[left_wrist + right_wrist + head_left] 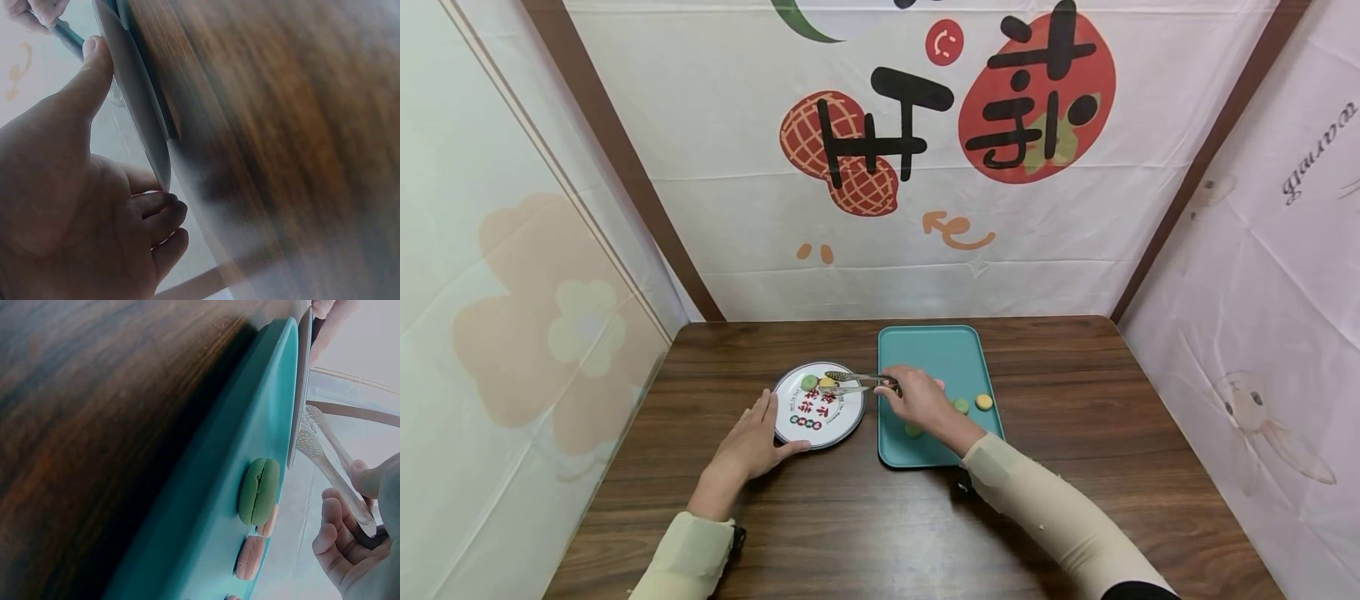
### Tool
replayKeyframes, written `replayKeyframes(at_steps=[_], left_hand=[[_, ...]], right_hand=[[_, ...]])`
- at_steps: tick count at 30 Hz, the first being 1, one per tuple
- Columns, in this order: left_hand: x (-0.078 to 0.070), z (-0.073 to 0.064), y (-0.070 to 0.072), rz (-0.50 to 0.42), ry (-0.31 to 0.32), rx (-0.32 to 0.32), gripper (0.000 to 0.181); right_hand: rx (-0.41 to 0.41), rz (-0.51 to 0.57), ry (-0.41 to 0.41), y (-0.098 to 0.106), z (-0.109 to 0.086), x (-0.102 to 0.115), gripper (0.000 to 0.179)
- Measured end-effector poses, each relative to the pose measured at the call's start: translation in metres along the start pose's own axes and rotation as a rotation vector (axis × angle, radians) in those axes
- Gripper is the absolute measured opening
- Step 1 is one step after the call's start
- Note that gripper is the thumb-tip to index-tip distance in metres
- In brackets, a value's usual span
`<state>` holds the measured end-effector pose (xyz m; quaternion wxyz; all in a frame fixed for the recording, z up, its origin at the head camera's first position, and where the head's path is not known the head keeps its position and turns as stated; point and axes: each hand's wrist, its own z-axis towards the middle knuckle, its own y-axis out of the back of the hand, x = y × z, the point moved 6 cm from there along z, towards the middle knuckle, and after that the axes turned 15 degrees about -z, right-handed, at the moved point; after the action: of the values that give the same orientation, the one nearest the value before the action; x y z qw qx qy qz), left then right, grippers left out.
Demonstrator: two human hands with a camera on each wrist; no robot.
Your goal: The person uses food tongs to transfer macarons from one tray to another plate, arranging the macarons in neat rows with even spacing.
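Note:
A white plate (pixel 800 393) with red lettering and a dark rim lies on the left. My left hand (pixel 752 442) holds its near-left edge, thumb along the front and fingers at the side. On the plate sit a green macaron (pixel 809 382) and a yellow macaron (pixel 827 383). In my right hand (pixel 921 402) are metal tongs (pixel 859 377), reaching left over the plate. Their perforated tips lie apart, around or beside the yellow macaron; contact is unclear. Beneath my right hand is a turquoise tray (pixel 925 343). The right wrist view shows a green macaron (pixel 259 490) and a pink macaron (pixel 250 557) on it.
Another yellow macaron (pixel 983 402) lies near the tray's right edge, and a green one shows by my right wrist. Tray and plate stand side by side on a brown wooden table (pixel 820 517). Printed white cloth walls (pixel 730 250) enclose the back and sides.

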<state>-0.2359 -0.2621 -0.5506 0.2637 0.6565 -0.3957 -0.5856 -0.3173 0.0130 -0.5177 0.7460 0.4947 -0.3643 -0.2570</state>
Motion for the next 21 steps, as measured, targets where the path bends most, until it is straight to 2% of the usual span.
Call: replayKeyframes(at_steps=[5, 12, 21], left_hand=[[-0.0018, -0.0007, 0.0011, -0.004, 0.016, 0.008, 0.126], [-0.0011, -0.0013, 0.0008, -0.005, 0.013, 0.01, 0.126], [-0.0002, -0.0016, 0.0014, -0.002, 0.012, 0.009, 0.126]], right_hand=[[-0.009, -0.001, 0.011, -0.0003, 0.0016, -0.0005, 0.027], [-0.007, 0.011, -0.002, -0.0031, 0.0009, -0.0006, 0.033], [-0.008, -0.004, -0.004, -0.004, 0.0006, 0.0002, 0.03]])
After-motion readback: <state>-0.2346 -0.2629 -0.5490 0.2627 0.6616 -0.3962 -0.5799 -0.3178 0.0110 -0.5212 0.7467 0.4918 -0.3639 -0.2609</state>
